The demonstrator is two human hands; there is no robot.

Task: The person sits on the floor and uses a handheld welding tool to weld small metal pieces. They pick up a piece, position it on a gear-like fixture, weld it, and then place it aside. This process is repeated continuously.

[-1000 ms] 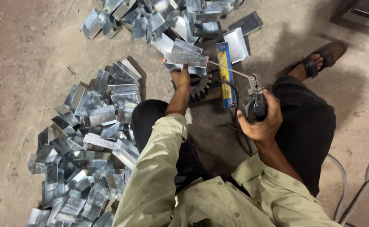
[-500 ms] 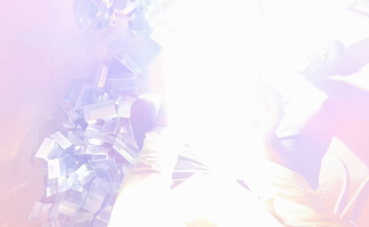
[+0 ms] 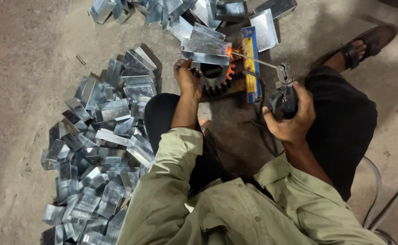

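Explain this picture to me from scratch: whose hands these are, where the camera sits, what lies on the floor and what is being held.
There is no machine here: a person sits on the floor and works with bare hands. The single camera is worn on the person's head and looks down, so you see their own arms and legs. The right hand grips a welding electrode holder, whose thin rod reaches to a glowing orange spot. The left hand steadies a folded sheet-metal piece resting on a dark toothed gear. A yellow and blue bar lies beside it. A big pile of similar shiny metal pieces lies on the concrete floor, and another heap sits at the top. A sandalled foot shows on the right.
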